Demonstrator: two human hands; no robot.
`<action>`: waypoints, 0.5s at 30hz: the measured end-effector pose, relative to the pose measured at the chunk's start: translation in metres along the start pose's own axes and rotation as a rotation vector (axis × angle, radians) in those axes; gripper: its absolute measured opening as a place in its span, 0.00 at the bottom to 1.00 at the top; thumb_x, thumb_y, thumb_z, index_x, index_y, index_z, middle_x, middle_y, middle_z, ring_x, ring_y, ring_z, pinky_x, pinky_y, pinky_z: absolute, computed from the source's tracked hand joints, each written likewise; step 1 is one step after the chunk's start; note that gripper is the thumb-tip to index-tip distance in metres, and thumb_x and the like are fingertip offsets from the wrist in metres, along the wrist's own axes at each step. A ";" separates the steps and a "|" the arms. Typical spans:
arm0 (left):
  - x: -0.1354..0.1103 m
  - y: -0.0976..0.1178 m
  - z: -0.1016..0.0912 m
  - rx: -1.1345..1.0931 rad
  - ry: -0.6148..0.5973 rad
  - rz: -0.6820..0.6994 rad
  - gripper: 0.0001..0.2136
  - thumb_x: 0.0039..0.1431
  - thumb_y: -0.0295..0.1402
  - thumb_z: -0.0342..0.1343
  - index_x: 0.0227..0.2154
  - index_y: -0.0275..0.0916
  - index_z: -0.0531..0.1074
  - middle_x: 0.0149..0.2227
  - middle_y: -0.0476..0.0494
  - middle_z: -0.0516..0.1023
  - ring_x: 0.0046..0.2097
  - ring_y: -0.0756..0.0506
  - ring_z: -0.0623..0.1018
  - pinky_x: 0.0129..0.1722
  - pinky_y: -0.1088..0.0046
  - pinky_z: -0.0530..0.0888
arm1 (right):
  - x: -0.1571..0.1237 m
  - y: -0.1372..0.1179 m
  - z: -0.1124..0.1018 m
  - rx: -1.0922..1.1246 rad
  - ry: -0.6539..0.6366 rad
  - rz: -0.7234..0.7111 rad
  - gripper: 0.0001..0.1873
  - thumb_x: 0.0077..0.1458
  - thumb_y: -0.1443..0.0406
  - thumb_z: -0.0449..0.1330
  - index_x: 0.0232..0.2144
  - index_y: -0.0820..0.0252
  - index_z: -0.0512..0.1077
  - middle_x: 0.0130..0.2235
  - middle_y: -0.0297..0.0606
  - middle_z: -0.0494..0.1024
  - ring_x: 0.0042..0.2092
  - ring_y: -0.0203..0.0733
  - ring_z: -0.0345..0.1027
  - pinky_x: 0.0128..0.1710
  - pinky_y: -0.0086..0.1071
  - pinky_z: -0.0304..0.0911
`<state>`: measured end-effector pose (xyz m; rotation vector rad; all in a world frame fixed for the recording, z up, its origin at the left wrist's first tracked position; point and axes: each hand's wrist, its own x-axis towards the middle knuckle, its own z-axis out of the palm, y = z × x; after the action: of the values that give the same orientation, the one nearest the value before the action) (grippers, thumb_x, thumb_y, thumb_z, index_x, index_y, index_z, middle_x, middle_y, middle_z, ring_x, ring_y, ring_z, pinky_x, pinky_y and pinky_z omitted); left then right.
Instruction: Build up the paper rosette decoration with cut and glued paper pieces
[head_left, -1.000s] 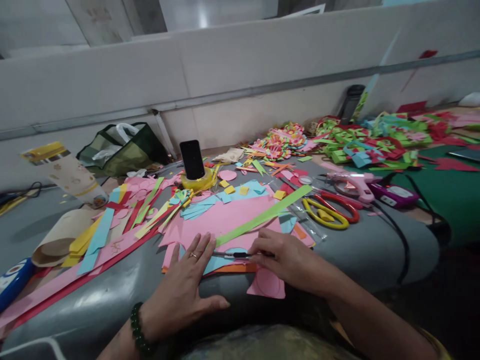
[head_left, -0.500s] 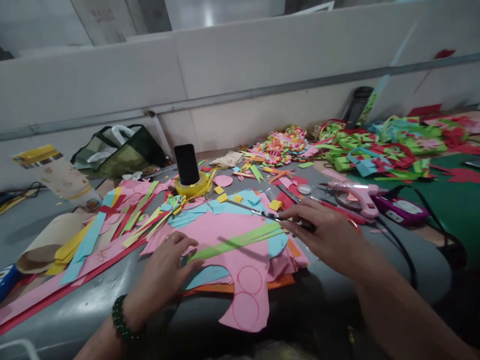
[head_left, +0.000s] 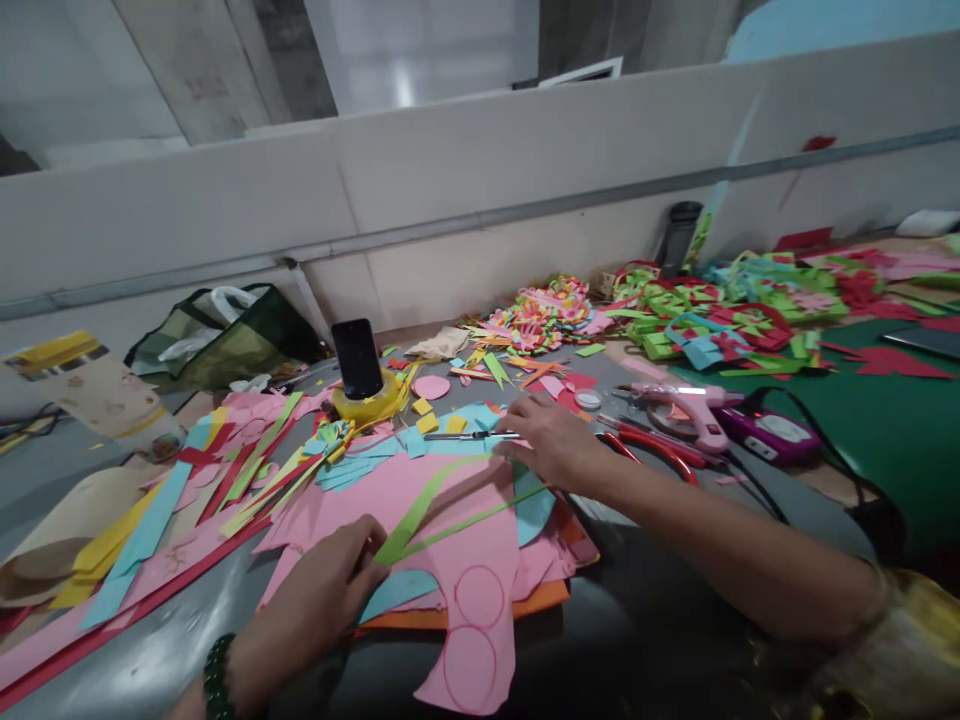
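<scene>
Broadly, a grey desk (head_left: 172, 610) fills the lower view, crowded with bright cut pieces, so a passing sleeve could drag loose ones out of place. Across its near middle lies a large pink sheet (head_left: 480, 550), its narrow end, marked with two circles, reaching toward the person; a forearm brushing that end could pull the sheet askew with everything on it. The left hand (head_left: 330, 580), low on the sheet's left side, has its thumb and fingers closed on one end of some green strips. The right hand (head_left: 555, 440) is farther forward; its forearm passes close to red handles (head_left: 660, 455), which it might knock. Beyond sits a pink glue gun (head_left: 697, 415), a burn risk if hot, and its cord could snag. The green strips (head_left: 416, 515) lie over the pink sheet, spread into a V from the left hand; a loose grip could let them slide apart. A slim pen-like tool (head_left: 465, 436) meets the right fingertips, whether pinched or merely touched I cannot tell; if bladed, it could nick the pieces below or roll into the small yellow squares (head_left: 427, 424) beside it.
</scene>
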<state>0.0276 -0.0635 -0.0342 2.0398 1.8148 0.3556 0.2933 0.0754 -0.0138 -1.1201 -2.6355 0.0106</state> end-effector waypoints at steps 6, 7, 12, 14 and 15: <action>-0.004 0.005 -0.020 -0.037 0.037 0.099 0.10 0.61 0.38 0.47 0.26 0.41 0.66 0.29 0.49 0.73 0.32 0.47 0.72 0.31 0.72 0.66 | -0.029 -0.047 -0.025 0.221 -0.054 -0.111 0.21 0.58 0.54 0.56 0.51 0.58 0.71 0.32 0.39 0.75 0.35 0.41 0.68 0.34 0.31 0.60; -0.006 0.006 -0.025 -0.037 0.059 0.123 0.11 0.62 0.40 0.46 0.28 0.41 0.66 0.30 0.49 0.74 0.32 0.47 0.72 0.32 0.72 0.66 | -0.032 -0.056 -0.030 0.322 -0.074 -0.105 0.25 0.59 0.54 0.56 0.55 0.58 0.67 0.29 0.36 0.74 0.32 0.39 0.67 0.33 0.30 0.60; -0.006 0.009 -0.051 0.056 0.159 0.194 0.11 0.61 0.43 0.48 0.31 0.44 0.71 0.29 0.50 0.76 0.31 0.47 0.73 0.30 0.73 0.64 | -0.009 -0.082 -0.028 0.915 -0.146 -0.074 0.33 0.59 0.55 0.56 0.63 0.58 0.54 0.31 0.33 0.75 0.30 0.34 0.66 0.31 0.27 0.61; 0.002 0.007 -0.060 0.036 0.202 0.217 0.10 0.59 0.42 0.49 0.32 0.43 0.72 0.29 0.49 0.77 0.30 0.47 0.74 0.30 0.74 0.64 | 0.013 -0.080 -0.019 1.081 -0.068 -0.009 0.30 0.56 0.55 0.58 0.58 0.62 0.61 0.29 0.34 0.73 0.30 0.35 0.67 0.30 0.28 0.62; 0.007 0.006 -0.063 0.003 0.196 0.220 0.11 0.59 0.42 0.49 0.32 0.43 0.73 0.28 0.49 0.77 0.30 0.47 0.74 0.30 0.74 0.65 | 0.025 -0.078 -0.014 1.168 -0.026 0.014 0.28 0.54 0.55 0.60 0.54 0.63 0.65 0.28 0.34 0.73 0.30 0.35 0.68 0.30 0.28 0.62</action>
<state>0.0064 -0.0499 0.0244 2.2821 1.6990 0.6351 0.2256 0.0368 0.0147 -0.6645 -1.9928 1.3454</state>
